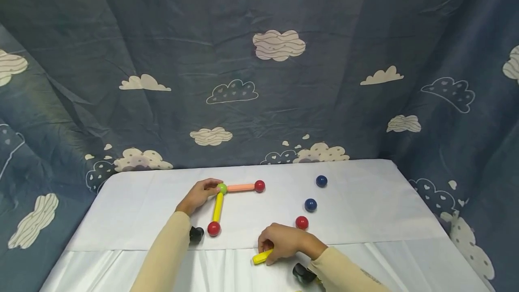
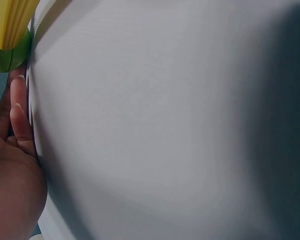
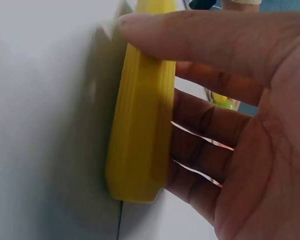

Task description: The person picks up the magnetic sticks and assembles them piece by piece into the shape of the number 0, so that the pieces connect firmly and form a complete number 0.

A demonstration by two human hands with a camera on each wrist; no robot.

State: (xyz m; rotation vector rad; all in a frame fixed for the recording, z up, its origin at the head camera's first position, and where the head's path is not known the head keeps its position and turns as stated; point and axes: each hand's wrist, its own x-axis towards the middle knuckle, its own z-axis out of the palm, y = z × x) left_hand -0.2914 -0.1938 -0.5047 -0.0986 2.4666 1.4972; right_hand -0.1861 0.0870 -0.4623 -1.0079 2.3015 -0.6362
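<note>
My left hand [image 1: 201,193] pinches a green ball [image 1: 222,188] at the corner of a joined piece on the white table. From that ball a yellow rod [image 1: 217,207] runs toward me to a red ball [image 1: 213,229], and an orange rod [image 1: 241,188] runs right to another red ball [image 1: 259,186]. In the left wrist view the green ball [image 2: 12,56] sits at the fingertips with the yellow rod above. Near the table's front my right hand [image 1: 280,241] grips a loose yellow rod [image 3: 142,115] between thumb and fingers, partly hidden by them in the head view.
A loose red ball [image 1: 302,222] lies just beyond my right hand. Two dark blue balls [image 1: 310,205] [image 1: 321,181] lie farther back on the right. A fold line crosses the white cloth [image 1: 357,220], and a cloud-patterned curtain [image 1: 324,116] hangs behind the table.
</note>
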